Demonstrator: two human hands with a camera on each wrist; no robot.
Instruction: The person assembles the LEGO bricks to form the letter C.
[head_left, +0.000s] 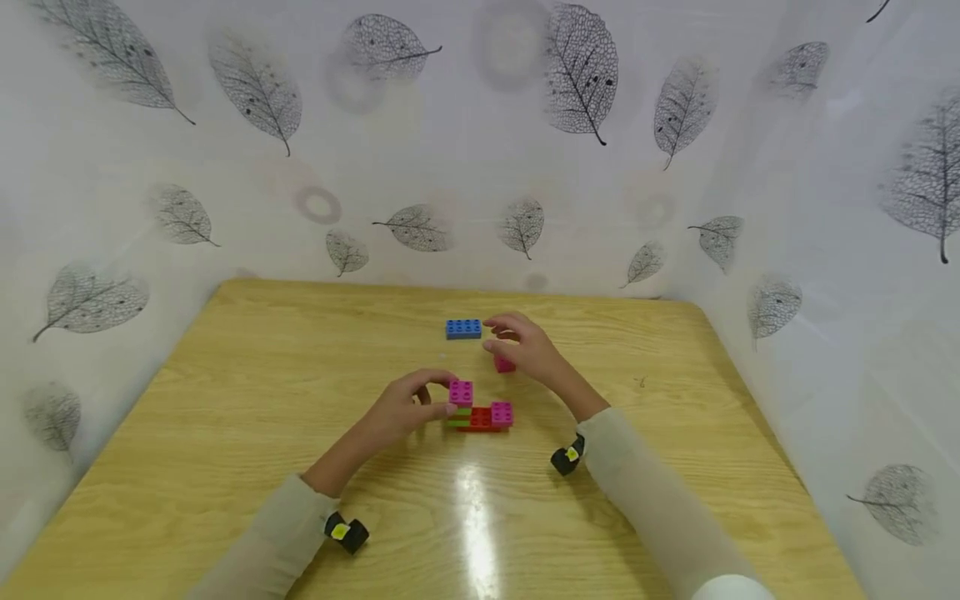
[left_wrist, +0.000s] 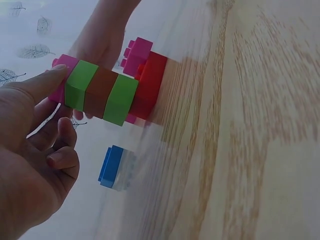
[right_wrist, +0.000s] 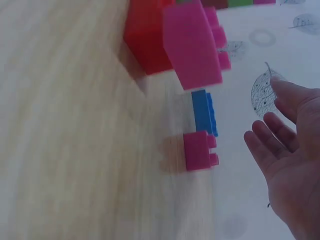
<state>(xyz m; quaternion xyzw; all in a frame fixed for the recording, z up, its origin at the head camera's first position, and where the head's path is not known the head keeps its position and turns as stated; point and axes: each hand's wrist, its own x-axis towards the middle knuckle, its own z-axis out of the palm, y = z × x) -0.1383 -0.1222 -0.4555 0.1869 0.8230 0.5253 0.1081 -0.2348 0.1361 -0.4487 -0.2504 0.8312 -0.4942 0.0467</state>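
Observation:
My left hand pinches the pink brick on top of a small tower, thumb on one side and fingers on the other. Below it are a green brick, a brown brick and another green brick. The tower stands on the left end of a long red brick, whose right end carries a second pink brick. Over a loose, darker pink brick my right hand hovers with fingers spread, apart from it in the right wrist view.
A blue brick lies on the wooden table behind the loose pink one, left of my right fingertips. Leaf-patterned white sheeting rises behind the table and along its sides. Each wrist wears a small black camera.

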